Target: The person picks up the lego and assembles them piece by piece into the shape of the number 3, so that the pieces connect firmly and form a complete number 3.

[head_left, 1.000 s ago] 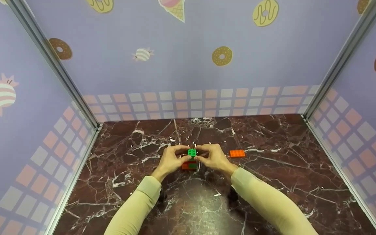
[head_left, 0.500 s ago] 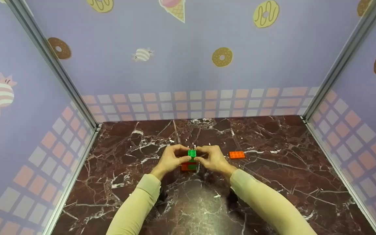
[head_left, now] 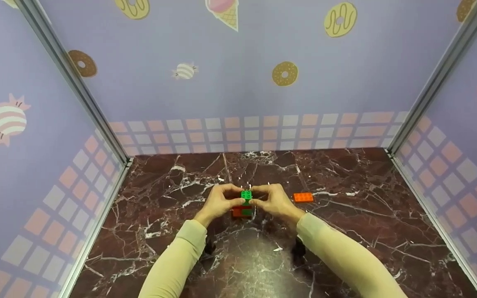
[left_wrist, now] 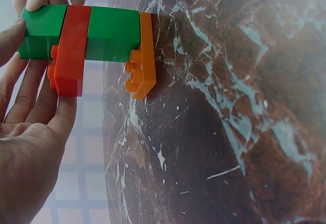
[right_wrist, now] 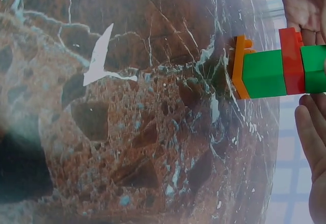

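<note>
head view: both hands meet at frame centre on a brick stack (head_left: 244,203), left hand (head_left: 218,203) and right hand (head_left: 275,202) pinching its green top; a loose orange plate (head_left: 303,197) lies just right, bare marble table (head_left: 346,248) all round.

left wrist view: stack runs orange, green, red, green at upper left.

right wrist view: the palm looks relaxed, though mostly cropped.
</note>
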Available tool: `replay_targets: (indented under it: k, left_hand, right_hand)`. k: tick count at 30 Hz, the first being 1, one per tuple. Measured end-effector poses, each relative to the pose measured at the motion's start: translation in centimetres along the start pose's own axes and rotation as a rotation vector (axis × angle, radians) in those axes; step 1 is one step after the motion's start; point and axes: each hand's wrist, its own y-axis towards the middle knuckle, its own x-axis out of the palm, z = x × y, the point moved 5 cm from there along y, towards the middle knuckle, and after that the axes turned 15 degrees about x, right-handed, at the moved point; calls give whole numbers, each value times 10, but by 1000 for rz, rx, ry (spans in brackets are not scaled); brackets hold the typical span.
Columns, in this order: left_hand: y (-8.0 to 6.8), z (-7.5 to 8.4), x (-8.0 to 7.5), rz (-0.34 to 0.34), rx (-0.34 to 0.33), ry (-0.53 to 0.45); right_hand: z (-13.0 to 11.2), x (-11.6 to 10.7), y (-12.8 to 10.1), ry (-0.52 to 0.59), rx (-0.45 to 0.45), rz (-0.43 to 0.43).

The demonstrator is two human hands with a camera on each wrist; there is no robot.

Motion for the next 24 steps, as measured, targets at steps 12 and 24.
replay_targets:
  k: [12, 24]
  left_hand:
    - [0, 2, -2, 3, -32, 38]
    - [2, 6, -3, -2, -23, 77]
  right_hand:
    - [2, -12, 0, 36, 12, -34]
    - [6, -46, -2, -42, -20, 16]
